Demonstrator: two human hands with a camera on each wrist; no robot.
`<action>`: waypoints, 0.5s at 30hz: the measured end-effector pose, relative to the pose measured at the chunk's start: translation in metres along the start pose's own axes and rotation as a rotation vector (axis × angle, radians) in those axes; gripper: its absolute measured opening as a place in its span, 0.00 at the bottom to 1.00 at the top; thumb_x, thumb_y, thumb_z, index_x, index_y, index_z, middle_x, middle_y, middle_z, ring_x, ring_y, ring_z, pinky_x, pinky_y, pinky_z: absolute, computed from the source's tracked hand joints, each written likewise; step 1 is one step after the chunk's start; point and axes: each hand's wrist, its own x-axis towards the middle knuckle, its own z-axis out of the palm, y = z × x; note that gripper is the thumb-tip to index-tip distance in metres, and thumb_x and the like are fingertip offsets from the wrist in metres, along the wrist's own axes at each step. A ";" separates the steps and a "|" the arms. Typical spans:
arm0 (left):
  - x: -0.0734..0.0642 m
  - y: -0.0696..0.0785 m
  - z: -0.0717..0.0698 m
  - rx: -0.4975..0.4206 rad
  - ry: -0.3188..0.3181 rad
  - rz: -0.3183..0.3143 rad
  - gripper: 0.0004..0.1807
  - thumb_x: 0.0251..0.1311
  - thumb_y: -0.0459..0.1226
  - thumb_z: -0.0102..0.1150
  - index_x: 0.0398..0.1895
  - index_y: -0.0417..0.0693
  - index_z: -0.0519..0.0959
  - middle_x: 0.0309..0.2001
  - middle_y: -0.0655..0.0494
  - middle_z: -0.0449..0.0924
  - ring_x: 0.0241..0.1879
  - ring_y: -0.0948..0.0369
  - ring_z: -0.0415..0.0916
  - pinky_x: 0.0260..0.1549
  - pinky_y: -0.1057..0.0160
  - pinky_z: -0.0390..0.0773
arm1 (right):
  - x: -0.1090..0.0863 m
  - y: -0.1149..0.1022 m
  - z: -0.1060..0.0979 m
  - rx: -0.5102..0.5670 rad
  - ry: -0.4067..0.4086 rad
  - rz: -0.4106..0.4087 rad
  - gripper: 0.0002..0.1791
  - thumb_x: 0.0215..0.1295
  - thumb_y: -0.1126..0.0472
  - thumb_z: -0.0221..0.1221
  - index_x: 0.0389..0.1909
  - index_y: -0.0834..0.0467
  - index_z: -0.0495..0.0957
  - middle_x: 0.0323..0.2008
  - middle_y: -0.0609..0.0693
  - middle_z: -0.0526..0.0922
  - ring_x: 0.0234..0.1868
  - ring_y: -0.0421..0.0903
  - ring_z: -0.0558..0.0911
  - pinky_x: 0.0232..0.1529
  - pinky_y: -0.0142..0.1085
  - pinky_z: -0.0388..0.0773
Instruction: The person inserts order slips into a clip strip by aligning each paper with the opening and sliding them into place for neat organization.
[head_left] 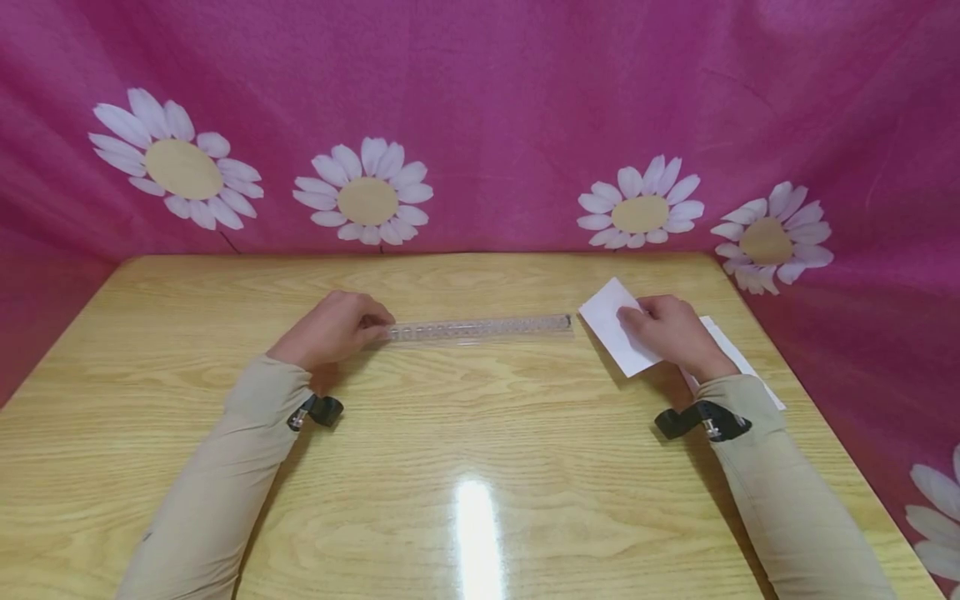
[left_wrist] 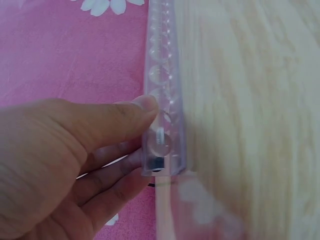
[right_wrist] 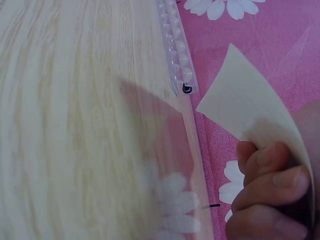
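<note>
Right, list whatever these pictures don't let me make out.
- Head view: part of the white paper on the table, covered by the right hand and sleeve.
- Left wrist view: the far end of the clear strip, cut off by the top edge; the left hand's fingertips, behind the strip.
- Right wrist view: the lower part of the held paper, covered by fingers; the strip's dark mark, too small to identify.

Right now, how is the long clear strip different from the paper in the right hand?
The clear strip is see-through, while the white paper is not. The strip is long and narrow; the paper is shorter and wider. The strip is straight, but the paper curves in the right wrist view. Both are held: strip in the left hand, paper in the right hand.
</note>
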 end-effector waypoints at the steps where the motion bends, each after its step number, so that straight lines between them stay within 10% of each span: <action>1: 0.000 0.000 0.000 -0.002 0.004 0.003 0.11 0.65 0.33 0.68 0.49 0.40 0.89 0.46 0.44 0.90 0.45 0.52 0.86 0.51 0.49 0.85 | 0.000 0.000 0.000 0.000 -0.002 -0.002 0.31 0.78 0.45 0.50 0.63 0.69 0.78 0.49 0.65 0.85 0.46 0.55 0.79 0.47 0.37 0.74; 15: 0.002 0.000 0.002 -0.020 0.013 -0.007 0.12 0.64 0.33 0.69 0.49 0.39 0.88 0.46 0.43 0.90 0.46 0.51 0.86 0.52 0.48 0.85 | 0.001 0.001 0.004 0.017 -0.064 0.004 0.32 0.78 0.44 0.50 0.66 0.67 0.76 0.50 0.63 0.85 0.47 0.53 0.79 0.49 0.36 0.72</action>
